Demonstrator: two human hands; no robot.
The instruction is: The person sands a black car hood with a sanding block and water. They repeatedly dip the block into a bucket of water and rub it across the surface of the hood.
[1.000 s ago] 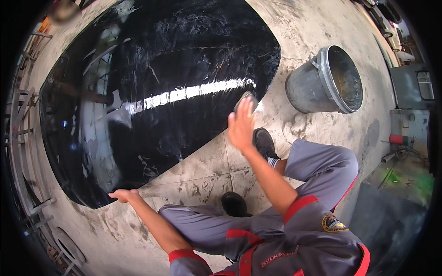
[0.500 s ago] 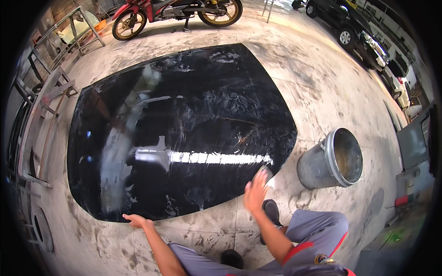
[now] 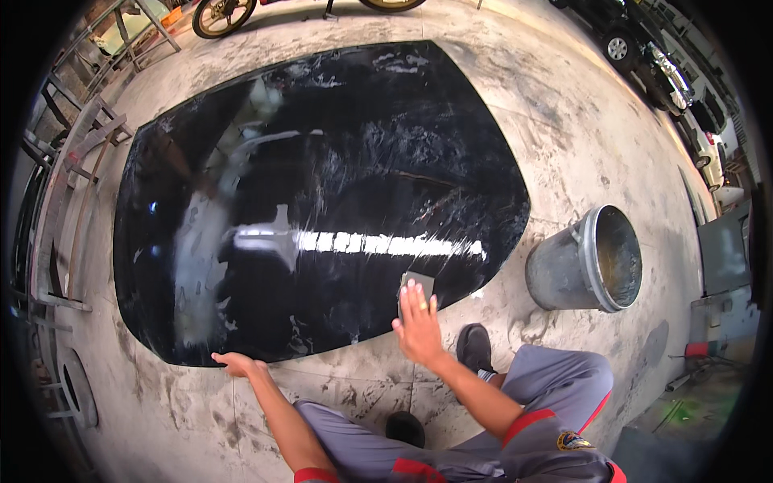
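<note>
A glossy black car hood [image 3: 266, 185], streaked with pale smears and wet-looking patches, fills the middle of the head view. My left hand [image 3: 237, 365] grips its near edge toward the left, thumb on top and the other fingers partly hidden. Near the hood's right front part, my right hand [image 3: 419, 326] presses a grey rectangular sheet, seemingly sandpaper [image 3: 418, 282], against the surface. Its fingers lie stretched over the sheet, whose far end shows past the fingertips.
Right of the hood stands a grey bucket [image 3: 555, 270], tilted-looking, with brownish insides. Metal racks [image 3: 68, 201] line the left, near a tyre [image 3: 76, 386]. A motorcycle [image 3: 221, 16] and parked vehicles [image 3: 620, 48] are farther off. My shoe [image 3: 474, 346] is close to the hood.
My right hand has moved left, from the hood's right front edge onto its surface with the grey sheet. My left hand keeps its grip. The whole view has shifted slightly.
</note>
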